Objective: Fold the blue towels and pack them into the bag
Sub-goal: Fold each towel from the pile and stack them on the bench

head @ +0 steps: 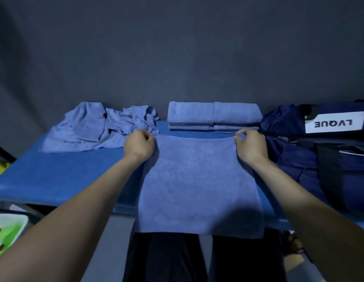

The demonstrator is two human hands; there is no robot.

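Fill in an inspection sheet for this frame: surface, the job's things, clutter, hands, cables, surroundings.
Surface: blue table, its near edge in view.
Job's things: spread towel lies flat in the middle, its near end hanging over the table edge; folded towels stacked at the back; unfolded towels heaped back left; navy bag on the right, with a white LVQUE label.
Clutter: nothing seen on the table.
Hands: left hand pinches the towel's far left corner; right hand pinches its far right corner.
Cables: nothing seen.
Surroundings: dark grey backdrop behind; green-and-white object lower left, too blurred to identify.
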